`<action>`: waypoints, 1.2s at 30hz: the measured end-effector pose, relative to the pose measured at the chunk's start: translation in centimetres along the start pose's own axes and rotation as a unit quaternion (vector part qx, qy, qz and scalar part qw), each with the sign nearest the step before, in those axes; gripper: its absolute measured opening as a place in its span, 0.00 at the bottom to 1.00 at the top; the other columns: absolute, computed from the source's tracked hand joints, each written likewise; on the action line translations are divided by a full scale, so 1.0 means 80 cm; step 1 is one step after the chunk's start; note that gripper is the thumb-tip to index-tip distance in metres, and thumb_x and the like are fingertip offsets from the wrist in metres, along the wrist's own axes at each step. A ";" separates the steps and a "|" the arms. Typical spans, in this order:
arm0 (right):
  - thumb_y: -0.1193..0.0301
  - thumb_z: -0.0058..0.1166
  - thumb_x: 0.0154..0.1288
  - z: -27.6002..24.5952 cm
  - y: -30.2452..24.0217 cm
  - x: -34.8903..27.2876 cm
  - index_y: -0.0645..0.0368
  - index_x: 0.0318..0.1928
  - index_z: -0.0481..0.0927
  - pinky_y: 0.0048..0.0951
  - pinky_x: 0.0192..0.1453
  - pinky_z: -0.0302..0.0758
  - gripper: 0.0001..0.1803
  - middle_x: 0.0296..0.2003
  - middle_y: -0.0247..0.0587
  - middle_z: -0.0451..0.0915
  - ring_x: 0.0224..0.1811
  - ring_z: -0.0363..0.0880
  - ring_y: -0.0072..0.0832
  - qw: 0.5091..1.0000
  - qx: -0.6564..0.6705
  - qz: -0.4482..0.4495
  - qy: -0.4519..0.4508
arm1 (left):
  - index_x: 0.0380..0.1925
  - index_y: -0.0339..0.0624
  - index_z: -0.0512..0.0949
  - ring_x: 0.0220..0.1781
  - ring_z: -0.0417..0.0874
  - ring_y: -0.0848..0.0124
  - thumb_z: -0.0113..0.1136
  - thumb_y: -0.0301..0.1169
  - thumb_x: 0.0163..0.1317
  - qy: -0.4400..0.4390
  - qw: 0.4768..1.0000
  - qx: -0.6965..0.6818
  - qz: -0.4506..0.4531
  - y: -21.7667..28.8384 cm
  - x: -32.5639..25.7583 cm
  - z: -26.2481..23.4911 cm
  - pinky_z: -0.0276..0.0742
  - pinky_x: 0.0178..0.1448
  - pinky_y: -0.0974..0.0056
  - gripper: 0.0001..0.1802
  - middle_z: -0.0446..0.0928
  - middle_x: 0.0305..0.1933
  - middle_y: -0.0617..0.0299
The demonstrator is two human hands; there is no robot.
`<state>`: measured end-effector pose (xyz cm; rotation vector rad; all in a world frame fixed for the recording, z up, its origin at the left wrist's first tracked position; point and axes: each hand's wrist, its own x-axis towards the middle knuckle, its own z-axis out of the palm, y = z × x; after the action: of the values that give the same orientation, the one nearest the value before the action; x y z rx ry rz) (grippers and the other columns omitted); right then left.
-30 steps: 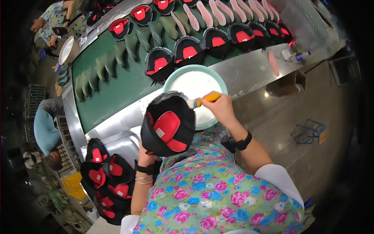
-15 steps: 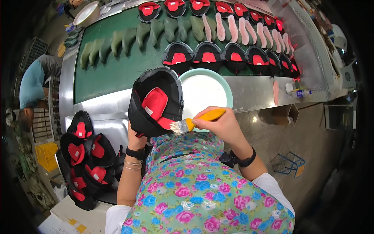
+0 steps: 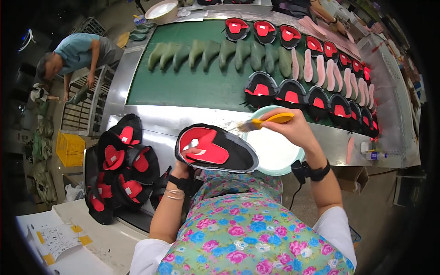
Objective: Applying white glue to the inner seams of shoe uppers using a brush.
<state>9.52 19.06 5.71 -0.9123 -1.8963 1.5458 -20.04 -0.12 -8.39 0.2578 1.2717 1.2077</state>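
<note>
My left hand (image 3: 181, 169) grips a black shoe upper (image 3: 238, 151) with a red lining, its fingers reaching inside the opening. The upper lies tilted in front of my body, its rounded end pointing right. My right hand (image 3: 298, 130) is closed round a flat paintbrush (image 3: 276, 118) with a yellow handle. The brush's bristles point left, apart from the upper, over the steel table edge. Below my right hand stands a pale green bowl (image 3: 299, 161) holding white liquid; the upper hides part of its near left side.
Several black-and-red uppers (image 3: 114, 156) are piled at my left. Across the green conveyor belt (image 3: 183, 89) run rows of uppers, dark green shoe lasts (image 3: 222, 52) and pink insoles (image 3: 321, 68). At far left a person (image 3: 80, 52) holds a last; another person's hand (image 3: 337, 26) is at far right.
The upper has turned from standing upright to lying tilted. The brush has come away from its red lining and is now beyond it, beside the bowl. The whole view has shifted.
</note>
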 end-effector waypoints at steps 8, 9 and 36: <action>0.75 0.65 0.56 0.069 -0.060 0.050 0.62 0.40 0.83 0.22 0.44 0.77 0.10 0.37 0.38 0.85 0.38 0.81 0.22 0.959 0.027 -0.136 -0.248 | 0.48 0.35 0.77 0.46 0.81 0.67 0.60 0.33 0.60 -0.106 0.984 -0.131 -0.061 -0.008 0.008 0.036 0.79 0.50 0.65 0.18 0.78 0.49 0.54; 0.75 0.65 0.56 0.065 -0.052 0.056 0.63 0.39 0.83 0.21 0.44 0.76 0.10 0.36 0.38 0.84 0.38 0.81 0.20 0.970 0.031 -0.107 -0.214 | 0.48 0.35 0.77 0.46 0.81 0.67 0.60 0.33 0.60 -0.106 0.986 -0.113 -0.060 -0.006 0.009 0.040 0.79 0.50 0.64 0.18 0.78 0.49 0.54; 0.76 0.57 0.60 -0.006 0.107 -0.128 0.67 0.31 0.76 0.24 0.25 0.75 0.06 0.24 0.44 0.79 0.20 0.77 0.27 0.889 0.141 0.222 0.376 | 0.59 0.49 0.66 0.52 0.78 0.63 0.36 0.19 0.65 -0.055 0.979 -0.184 0.071 -0.051 0.421 0.032 0.79 0.53 0.54 0.23 0.74 0.55 0.59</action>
<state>17.82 12.47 -2.35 -1.5896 -0.9263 1.3507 -21.66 26.01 -30.09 0.1424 0.9242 1.5047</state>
